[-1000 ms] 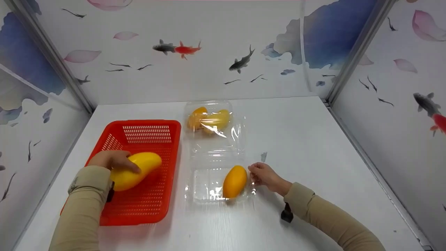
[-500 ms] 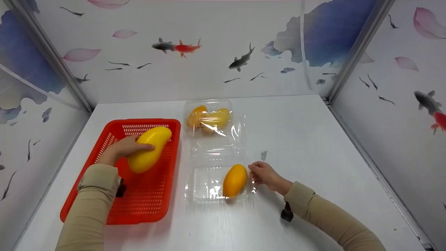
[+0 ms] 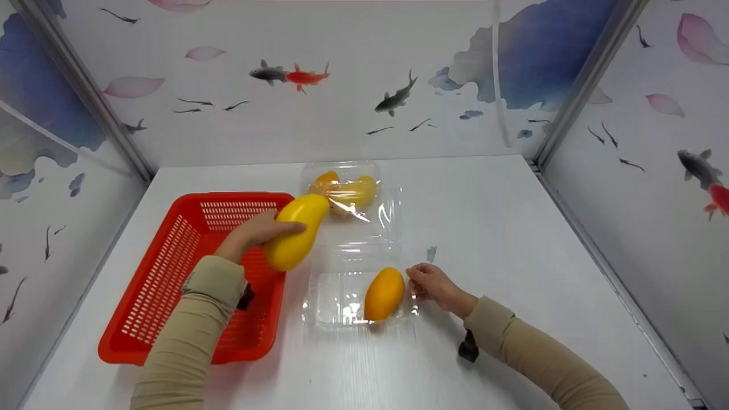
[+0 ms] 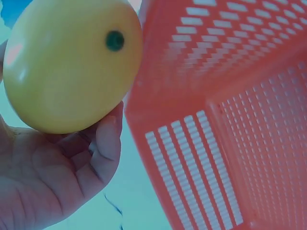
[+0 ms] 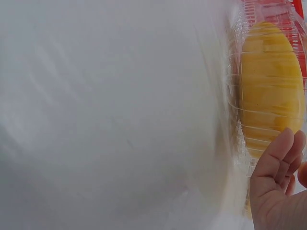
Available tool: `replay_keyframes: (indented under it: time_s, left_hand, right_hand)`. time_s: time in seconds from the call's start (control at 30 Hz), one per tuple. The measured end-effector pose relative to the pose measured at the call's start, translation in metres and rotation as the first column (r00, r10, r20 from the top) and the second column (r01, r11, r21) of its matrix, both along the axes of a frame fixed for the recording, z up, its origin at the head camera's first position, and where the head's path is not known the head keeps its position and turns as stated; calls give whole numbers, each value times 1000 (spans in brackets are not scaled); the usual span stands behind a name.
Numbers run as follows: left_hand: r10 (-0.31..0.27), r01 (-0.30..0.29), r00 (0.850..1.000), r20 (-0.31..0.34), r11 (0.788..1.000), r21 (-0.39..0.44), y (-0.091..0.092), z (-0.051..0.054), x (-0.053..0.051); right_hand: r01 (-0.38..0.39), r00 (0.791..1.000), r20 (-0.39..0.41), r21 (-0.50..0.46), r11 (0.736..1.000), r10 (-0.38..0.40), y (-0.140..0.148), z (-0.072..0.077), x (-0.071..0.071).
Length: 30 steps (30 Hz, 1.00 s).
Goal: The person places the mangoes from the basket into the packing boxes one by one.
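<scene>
My left hand (image 3: 253, 232) grips a large yellow mango (image 3: 293, 242) above the right rim of the red basket (image 3: 196, 250). The left wrist view shows the mango's rounded end (image 4: 62, 76) with a dark green stem spot. In the near half of a clear plastic clamshell box (image 3: 336, 302) lies an orange-yellow mango (image 3: 384, 293), towards the right side. At that side my right hand (image 3: 434, 285) pinches the box's edge; in the right wrist view its fingers (image 5: 273, 163) lie against the clear wall, beside the mango inside.
Behind the open box stands another clear box (image 3: 350, 225) with yellow and orange fruit (image 3: 357, 192) under its plastic. The white table (image 3: 484, 228) is enclosed by printed panels (image 3: 342, 125) at the back and sides.
My left hand has lifted the yellow mango from inside the red basket and carried it rightwards to the basket's right rim. The right hand has stayed at the box's edge.
</scene>
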<state>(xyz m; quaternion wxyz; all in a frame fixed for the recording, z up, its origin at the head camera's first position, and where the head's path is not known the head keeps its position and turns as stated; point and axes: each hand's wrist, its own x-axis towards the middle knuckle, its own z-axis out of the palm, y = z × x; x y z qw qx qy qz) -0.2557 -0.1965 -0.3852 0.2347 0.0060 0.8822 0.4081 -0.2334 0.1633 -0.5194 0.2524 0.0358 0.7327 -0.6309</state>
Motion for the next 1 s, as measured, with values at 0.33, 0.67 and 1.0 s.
replay_keyframes:
  time_s: [0.33,0.67,1.0]
  left_hand:
    - [-4,3,994,107,1000,13,49,-13,2]
    - [-60,72,986,158,995,-72,80,-29,8]
    - [-114,152,968,222,975,-163,96,-44,14]
  right_hand:
    - [39,999,36,37,999,-40,-3,-1,-1]
    - [55,997,56,58,997,-58,-3,-2,-2]
    - [38,998,50,30,999,-40,-2,-2,-2]
